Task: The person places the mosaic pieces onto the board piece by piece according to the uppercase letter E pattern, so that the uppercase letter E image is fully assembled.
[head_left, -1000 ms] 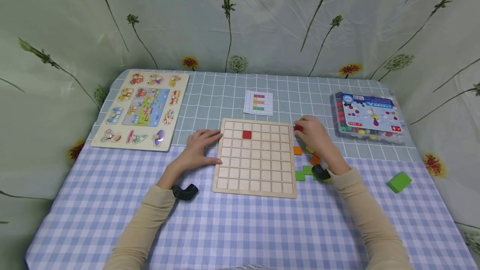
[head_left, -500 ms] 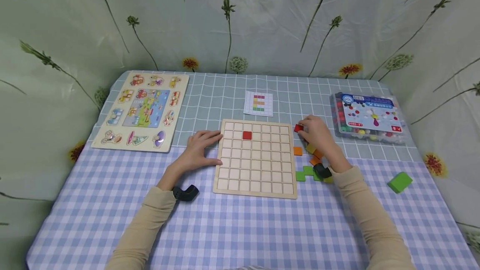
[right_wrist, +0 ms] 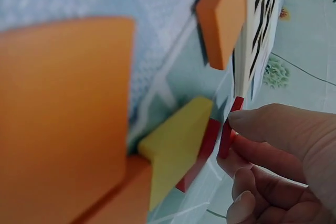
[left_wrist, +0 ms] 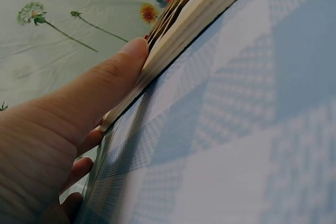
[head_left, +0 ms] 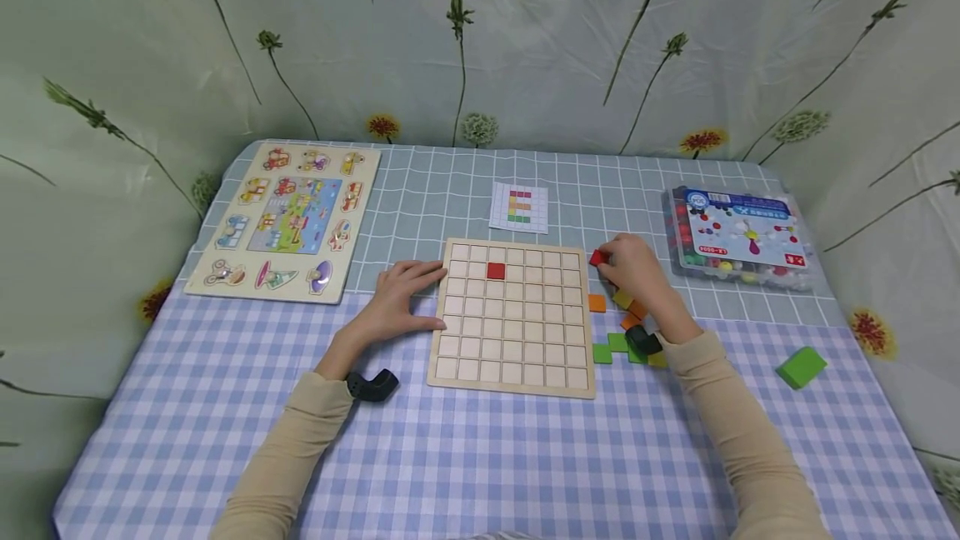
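A wooden grid board (head_left: 513, 317) lies mid-table, with one red square tile (head_left: 496, 271) in a cell of its second row. My left hand (head_left: 397, 302) rests at the board's left edge, thumb and fingertips against the rim. In the left wrist view the thumb (left_wrist: 100, 85) presses the board's side. Just off the upper right corner, my right hand (head_left: 632, 265) pinches another red tile (right_wrist: 229, 129) between thumb and fingers. Beneath that hand lie a yellow tile (right_wrist: 178, 145) overlapping a darker red one (right_wrist: 202, 156), and orange tiles (right_wrist: 223, 19).
Green tiles (head_left: 602, 354) lie along the board's right side. Behind the board is a pattern card (head_left: 519, 207) with coloured squares. A picture puzzle (head_left: 281, 223) lies at left. A clear box of beads (head_left: 738, 236) stands at right, with a green block (head_left: 802, 367) in front.
My right hand stays almost in place; the red tile in its fingers shows more of its face, and more of the yellow tile below appears. My left hand has not moved.
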`<state>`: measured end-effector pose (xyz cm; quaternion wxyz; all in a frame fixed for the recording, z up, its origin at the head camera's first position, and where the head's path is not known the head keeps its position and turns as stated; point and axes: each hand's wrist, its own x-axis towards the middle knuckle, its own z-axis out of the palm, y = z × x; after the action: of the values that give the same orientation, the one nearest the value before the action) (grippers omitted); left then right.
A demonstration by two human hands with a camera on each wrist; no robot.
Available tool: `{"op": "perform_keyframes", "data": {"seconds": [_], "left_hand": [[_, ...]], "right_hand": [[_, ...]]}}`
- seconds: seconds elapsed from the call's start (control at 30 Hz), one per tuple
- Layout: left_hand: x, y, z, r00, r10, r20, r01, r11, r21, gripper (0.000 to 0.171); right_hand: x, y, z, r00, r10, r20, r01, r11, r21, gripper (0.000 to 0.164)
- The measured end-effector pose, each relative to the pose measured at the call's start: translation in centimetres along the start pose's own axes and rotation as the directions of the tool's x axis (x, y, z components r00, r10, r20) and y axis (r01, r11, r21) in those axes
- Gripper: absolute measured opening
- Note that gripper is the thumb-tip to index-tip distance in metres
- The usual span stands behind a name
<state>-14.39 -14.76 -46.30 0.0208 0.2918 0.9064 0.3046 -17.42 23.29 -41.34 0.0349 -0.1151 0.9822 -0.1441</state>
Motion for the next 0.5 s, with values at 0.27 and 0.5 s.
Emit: {"op": "perform_keyframes", "data": {"seconds": [0.27, 0.5], "left_hand": [[0.1, 0.0, -0.2, 1.0, -0.002, -0.004, 0.002, 1.0, 0.003, 0.083], [0.0, 0.0, 0.0, 1.0, -0.008, -0.004, 0.008, 1.0, 0.003, 0.083]], "right_hand": [[0.1, -0.7, -0.6, 0.996, -0.068, -0.05, 0.068, 0.998, -0.003, 0.025], [-0.4, -2.0, -0.3, 0.987, -0.135, -0.083, 0.137, 0.99, 0.02, 0.023]]}}
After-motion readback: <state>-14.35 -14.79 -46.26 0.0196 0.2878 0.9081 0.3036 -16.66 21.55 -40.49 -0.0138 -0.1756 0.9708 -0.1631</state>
